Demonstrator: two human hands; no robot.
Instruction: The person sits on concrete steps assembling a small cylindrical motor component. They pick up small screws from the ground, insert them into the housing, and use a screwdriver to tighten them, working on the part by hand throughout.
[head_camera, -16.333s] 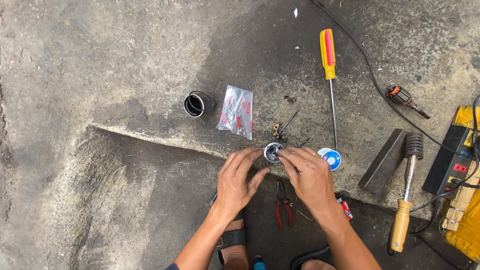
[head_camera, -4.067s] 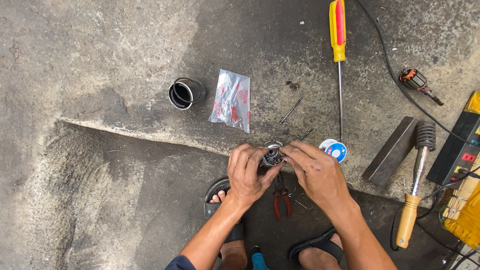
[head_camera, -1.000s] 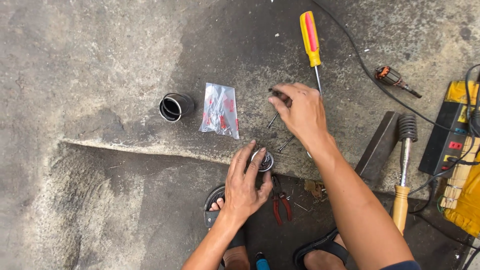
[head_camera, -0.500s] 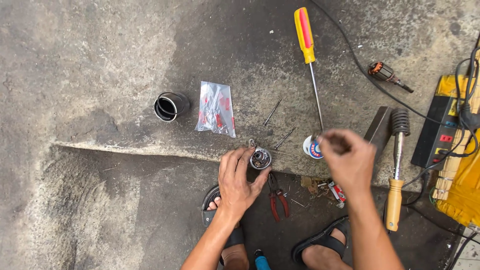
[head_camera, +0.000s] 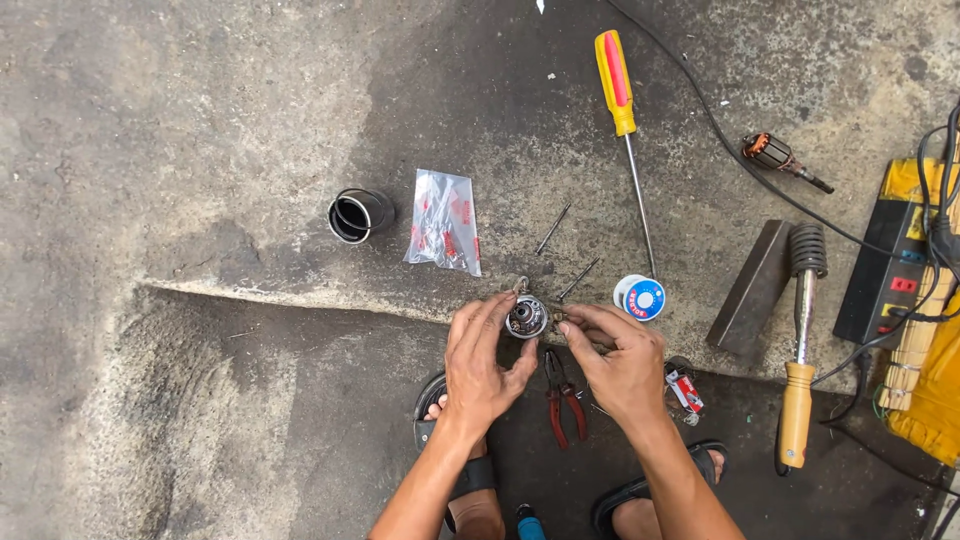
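My left hand (head_camera: 482, 366) grips a small round metal motor part (head_camera: 527, 317) at the edge of a concrete step. My right hand (head_camera: 617, 363) pinches a tiny piece against the part's right side; I cannot make out what the piece is. Two long thin screws (head_camera: 566, 254) lie just beyond the part. A spool of solder (head_camera: 640, 297) with a blue label sits to the right of my fingers. Red-handled pliers (head_camera: 563, 396) lie on the ground between my hands.
A yellow-and-red screwdriver (head_camera: 622, 120), a black metal cylinder (head_camera: 354, 214) and a clear plastic bag (head_camera: 445, 220) lie on the concrete beyond. A soldering iron (head_camera: 799, 340), dark metal bar (head_camera: 749, 288), motor armature (head_camera: 778, 159), power strip (head_camera: 893, 275) and cables sit right. My sandalled feet (head_camera: 470, 480) are below.
My right hand reached out to the screws a second ago, drew back to the right, and has now returned to the motor part. My left hand stayed on the part.
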